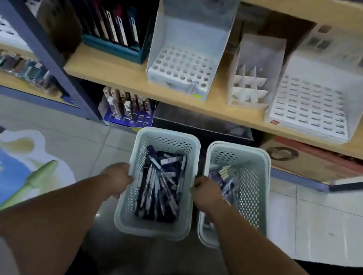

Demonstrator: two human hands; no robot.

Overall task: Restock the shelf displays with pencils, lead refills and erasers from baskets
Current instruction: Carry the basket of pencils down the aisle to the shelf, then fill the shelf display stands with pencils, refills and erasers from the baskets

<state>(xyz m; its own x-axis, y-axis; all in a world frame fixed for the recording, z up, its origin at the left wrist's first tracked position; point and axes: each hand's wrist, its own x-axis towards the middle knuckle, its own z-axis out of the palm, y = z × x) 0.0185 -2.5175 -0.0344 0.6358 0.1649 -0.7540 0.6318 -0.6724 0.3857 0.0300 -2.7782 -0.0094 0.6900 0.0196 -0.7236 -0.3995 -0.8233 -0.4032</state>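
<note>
Head view: left hand [117,178] and right hand [204,192] curl around opposite rims of the basket [152,229] of pencils [158,188] on the floor, probably to lift it level toward the empty holed display [181,66] near the shelf's [114,73] front edge.

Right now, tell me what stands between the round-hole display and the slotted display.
A white cardboard divider box on the wooden shelf, seen in the head view.

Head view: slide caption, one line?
Left hand and right hand grip a pale perforated plastic basket of pencils beside a second basket, below white cardboard displays.
</note>
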